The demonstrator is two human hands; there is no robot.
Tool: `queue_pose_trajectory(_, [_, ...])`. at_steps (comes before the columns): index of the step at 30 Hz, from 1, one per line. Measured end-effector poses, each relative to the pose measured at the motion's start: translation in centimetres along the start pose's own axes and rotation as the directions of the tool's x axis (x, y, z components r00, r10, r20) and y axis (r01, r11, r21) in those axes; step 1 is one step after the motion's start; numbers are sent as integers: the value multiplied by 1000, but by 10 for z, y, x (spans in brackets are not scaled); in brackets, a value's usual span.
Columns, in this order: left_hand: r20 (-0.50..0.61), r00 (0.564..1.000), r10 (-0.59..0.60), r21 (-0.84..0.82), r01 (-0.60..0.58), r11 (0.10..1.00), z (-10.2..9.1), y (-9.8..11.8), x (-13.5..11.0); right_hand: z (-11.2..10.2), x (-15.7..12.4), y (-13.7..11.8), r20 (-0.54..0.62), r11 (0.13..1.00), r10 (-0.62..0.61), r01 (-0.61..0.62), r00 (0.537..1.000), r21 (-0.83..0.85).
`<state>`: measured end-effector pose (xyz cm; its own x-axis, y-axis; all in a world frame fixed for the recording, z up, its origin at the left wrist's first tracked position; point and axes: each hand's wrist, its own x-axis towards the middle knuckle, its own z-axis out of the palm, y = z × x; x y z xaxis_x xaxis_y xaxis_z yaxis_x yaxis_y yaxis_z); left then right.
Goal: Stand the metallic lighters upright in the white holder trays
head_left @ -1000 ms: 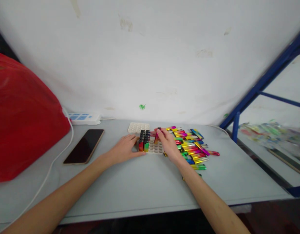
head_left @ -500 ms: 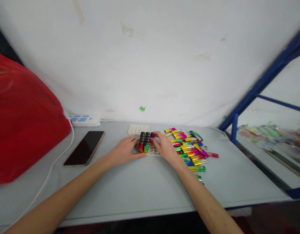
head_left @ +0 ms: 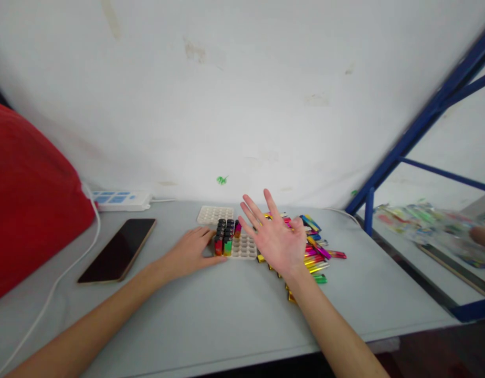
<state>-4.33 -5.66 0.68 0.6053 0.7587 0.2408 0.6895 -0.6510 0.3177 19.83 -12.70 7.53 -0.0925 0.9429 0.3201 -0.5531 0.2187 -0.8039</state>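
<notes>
The right hand (head_left: 280,244) hung palm upturned, fingers wide. The left hand (head_left: 190,249), thumb parted, edged a part-filled tray (head_left: 244,256) of upright lighters (head_left: 227,247).

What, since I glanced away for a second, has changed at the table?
The right hand has let go of the lighter, which now stands in the tray. That hand has moved right, over the pile, and spread open. The left hand stays at the tray's left end; the phone lies as before.
</notes>
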Motion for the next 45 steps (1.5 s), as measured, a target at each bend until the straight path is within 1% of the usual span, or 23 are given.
queue_pose_trajectory(4, [3, 1000, 8, -2, -8, 1000, 0, 0, 0, 4, -2, 0, 45, 996, 30, -34, 999, 89])
queue_pose_trajectory(8, [-3, 1000, 13, -4, -13, 1000, -1, 1, 0, 7, -2, 2, 35, 996, 32, -34, 999, 85])
queue_pose_trajectory(11, [-3, 1000, 7, -5, -7, 1000, -1, 0, 0, 3, -1, 6, -41, 996, -34, 38, 999, 87])
queue_pose_trajectory(12, [0, 1000, 3, -5, -3, 1000, -1, 0, 0, 1, 0, 6, -89, 992, -76, 84, 993, 96])
queue_pose_trajectory(14, [7, 1000, 1, -7, -1, 1000, -1, -1, 0, -5, 2, 5, -207, 979, -153, 177, 966, 100])
queue_pose_trajectory(17, [7, 1000, -4, -9, 4, 1000, 0, 0, 0, -18, 5, -1, -338, 965, -214, 252, 916, 72])
queue_pose_trajectory(22, [20, 999, -32, 0, 32, 999, -1, 3, 0, -49, 15, -8, -449, 942, -302, 335, 841, -7])
queue_pose_trajectory(24, [25, 999, -35, 3, 35, 999, -2, 4, 0, -64, 21, -9, -438, 934, -347, 347, 829, -83])
queue_pose_trajectory(25, [27, 999, -34, 4, 34, 999, -3, 4, -1, -72, 25, -10, -411, 927, -374, 345, 831, -146])
queue_pose_trajectory(26, [29, 999, -32, 4, 32, 999, -3, 4, -1, -81, 30, -12, -371, 915, -398, 333, 839, -230])
queue_pose_trajectory(27, [32, 999, -31, 4, 31, 1000, -3, 4, -1, -90, 36, -15, -311, 891, -411, 304, 857, -338])
queue_pose_trajectory(28, [33, 999, -30, 4, 30, 1000, -3, 4, -1, -99, 42, -18, -232, 840, -409, 264, 883, -474])
queue_pose_trajectory(29, [36, 999, -31, 5, 31, 1000, -3, 4, -1, -109, 49, -21, -123, 730, -397, 232, 910, -642])
queue_pose_trajectory(30, [39, 999, -33, 5, 33, 999, -3, 4, -1, -119, 56, -23, 20, 570, -320, 209, 947, -795])
queue_pose_trajectory(31, [42, 999, -35, 6, 35, 999, -3, 5, -1, -128, 64, -24, 119, 404, -234, 208, 965, -891])
queue_pose_trajectory(32, [45, 998, -36, 8, 36, 999, -3, 5, -1, -136, 71, -24, 170, 270, -147, 204, 975, -941])
queue_pose_trajectory(33, [50, 998, -35, 10, 35, 999, -3, 5, -1, -144, 78, -23, 177, 156, -66, 185, 982, -970])
queue_pose_trajectory(35, [62, 998, -33, 19, 32, 999, -3, 6, -1, -155, 90, -17, 147, -85, 111, 157, 983, -984])
queue_pose_trajectory(36, [69, 997, -30, 25, 28, 999, -4, 6, 0, -159, 95, -14, 124, -167, 180, 154, 976, -974])
queue_pose_trajectory(37, [77, 997, -27, 31, 25, 999, -4, 6, 0, -161, 99, -11, 104, -225, 236, 158, 966, -961])
queue_pose_trajectory(38, [84, 996, -25, 37, 22, 999, -4, 7, -1, -162, 102, -9, 91, -256, 277, 165, 957, -952])
queue_pose_trajectory(41, [90, 996, -18, 49, 14, 999, -3, 6, -1, -161, 109, -9, 81, -277, 346, 185, 935, -943])
queue_pose_trajectory(45, [83, 996, -21, 49, 17, 999, -2, 5, -1, -156, 109, -21, 92, -283, 414, 224, 906, -933])
